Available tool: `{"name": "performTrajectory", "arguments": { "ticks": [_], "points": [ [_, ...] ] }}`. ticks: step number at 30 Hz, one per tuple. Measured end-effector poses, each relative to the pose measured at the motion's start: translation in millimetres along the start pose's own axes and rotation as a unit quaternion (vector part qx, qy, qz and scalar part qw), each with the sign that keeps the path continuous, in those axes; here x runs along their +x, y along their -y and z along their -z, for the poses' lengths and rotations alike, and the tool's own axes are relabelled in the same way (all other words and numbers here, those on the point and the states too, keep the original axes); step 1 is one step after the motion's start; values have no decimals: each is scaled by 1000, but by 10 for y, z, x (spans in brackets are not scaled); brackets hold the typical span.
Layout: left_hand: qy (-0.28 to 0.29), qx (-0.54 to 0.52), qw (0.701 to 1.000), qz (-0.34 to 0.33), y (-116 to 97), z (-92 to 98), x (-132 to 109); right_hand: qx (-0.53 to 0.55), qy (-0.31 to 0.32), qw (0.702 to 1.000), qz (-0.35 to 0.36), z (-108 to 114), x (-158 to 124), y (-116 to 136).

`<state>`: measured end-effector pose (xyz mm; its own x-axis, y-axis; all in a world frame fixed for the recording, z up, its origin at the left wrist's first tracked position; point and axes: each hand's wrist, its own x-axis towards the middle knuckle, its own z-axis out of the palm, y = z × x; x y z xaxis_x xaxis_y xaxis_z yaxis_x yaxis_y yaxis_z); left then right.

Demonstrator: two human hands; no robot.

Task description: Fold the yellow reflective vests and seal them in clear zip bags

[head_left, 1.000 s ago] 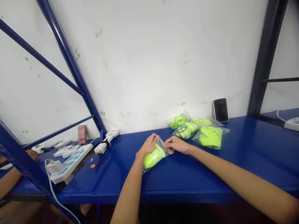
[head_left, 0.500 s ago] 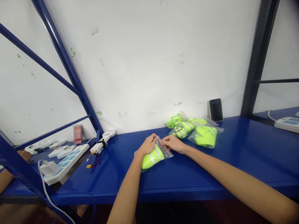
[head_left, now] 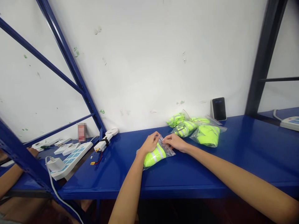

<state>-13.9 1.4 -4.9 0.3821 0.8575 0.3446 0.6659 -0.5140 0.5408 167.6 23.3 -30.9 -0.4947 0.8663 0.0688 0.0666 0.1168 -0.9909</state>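
Note:
A clear zip bag [head_left: 154, 157] with a folded fluorescent yellow-green reflective vest inside lies on the blue table. Its mouth points to the right, toward the wall. My left hand [head_left: 151, 143] lies over the bag's far side, its fingers pinching the plastic near the opening. From the right, my right hand [head_left: 175, 142] pinches the bag's edge close to the left fingertips. The exact grip of the fingertips is too small to make out. Just behind my right hand, several similar bagged vests [head_left: 207, 135] are grouped together on the table.
A small device with a dark screen [head_left: 219, 109] leans by the wall. To the left are a white handheld fan [head_left: 111, 133], a battery pack with wires [head_left: 101, 145] and a power strip [head_left: 72, 160]. Behind a blue frame post [head_left: 22, 155] another person's arm [head_left: 14, 179] shows.
The view has shifted slightly, so everything sits a little further right. Both hands stay on the same bag with nearly the same grip. The other person's arm at the left has moved.

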Motion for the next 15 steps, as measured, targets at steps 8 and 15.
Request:
{"name": "performTrajectory", "arguments": {
  "ticks": [8, 15],
  "points": [
    [5, 16, 1000, 0, -17, 19, -23, -4, -5, 1000, -5, -17, 23, -25],
    [3, 9, 1000, 13, 77, -14, 7, -26, -6, 999, 23, -46, -10, -4]
  ]
}}
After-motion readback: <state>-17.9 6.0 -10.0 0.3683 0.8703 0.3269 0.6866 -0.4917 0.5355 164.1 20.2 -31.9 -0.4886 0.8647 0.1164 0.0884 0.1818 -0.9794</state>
